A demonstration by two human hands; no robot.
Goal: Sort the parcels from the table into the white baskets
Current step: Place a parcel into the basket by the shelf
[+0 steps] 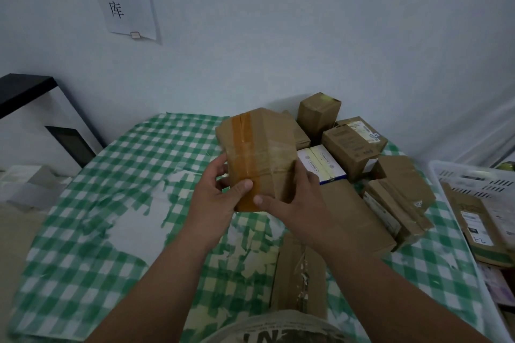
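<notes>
Brown taped parcel (257, 156): lifted above checked table (111, 175), gripped at lower end by left hand (216, 192) and right hand (292, 200), thumbs across front (fingers curled behind). Remaining parcels (362, 164): heaped beyond and right of right hand. White basket (446, 189): farther right, parcels inside.

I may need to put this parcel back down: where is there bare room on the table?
Free: the checked cloth left of the left hand, toward the wall. Crowded: parcel pile behind the right hand, up to the white basket.
</notes>
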